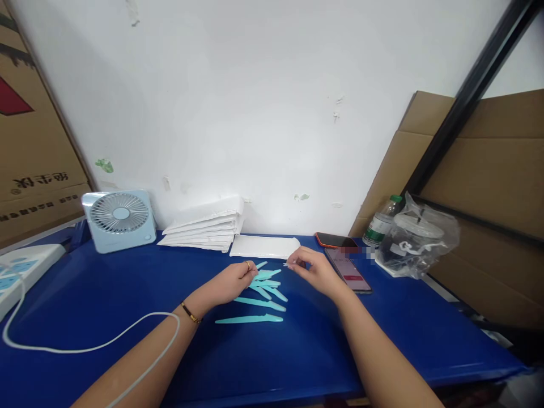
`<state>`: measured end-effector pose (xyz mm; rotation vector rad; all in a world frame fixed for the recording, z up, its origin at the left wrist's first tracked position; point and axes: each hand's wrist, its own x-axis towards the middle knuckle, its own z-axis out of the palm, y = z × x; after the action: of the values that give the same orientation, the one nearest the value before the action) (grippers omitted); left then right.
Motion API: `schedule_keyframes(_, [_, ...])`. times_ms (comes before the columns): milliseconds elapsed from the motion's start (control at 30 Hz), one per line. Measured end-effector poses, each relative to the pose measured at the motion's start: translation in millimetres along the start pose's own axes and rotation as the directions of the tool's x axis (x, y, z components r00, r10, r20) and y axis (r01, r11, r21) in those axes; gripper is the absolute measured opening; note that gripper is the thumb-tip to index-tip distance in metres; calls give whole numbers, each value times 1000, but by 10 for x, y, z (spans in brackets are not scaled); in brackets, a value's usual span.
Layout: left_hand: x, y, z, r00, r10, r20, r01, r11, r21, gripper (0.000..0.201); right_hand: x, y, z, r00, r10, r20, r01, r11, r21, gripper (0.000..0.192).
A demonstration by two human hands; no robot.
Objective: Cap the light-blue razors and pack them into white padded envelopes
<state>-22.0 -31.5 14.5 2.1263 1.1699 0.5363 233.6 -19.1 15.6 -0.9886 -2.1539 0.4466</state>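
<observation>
Mostly blue table, white wall, cardboard right.

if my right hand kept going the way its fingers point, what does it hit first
Likely the teal sticks under the left hand: the right hand points left across the blue table; depth is hard to judge.

You have a cluster of slim teal plastic sticks lying flat on the blue surface, fanned and overlapping. One separate teal stick lies nearest you, roughly crosswise, just apart from the rest.
</observation>
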Motion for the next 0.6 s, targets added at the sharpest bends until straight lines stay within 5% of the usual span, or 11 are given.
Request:
schedule_keyframes(167, [3, 13, -22, 1000, -10, -13, 9, 998, -57, 36, 6, -80, 48, 992, -124, 30, 126, 991, -50, 16])
schedule_keyframes(600, [11, 5, -27, 999, -38, 9, 38, 995, -87, 37, 6, -55, 89, 982, -187, -20, 182, 971, -153, 18])
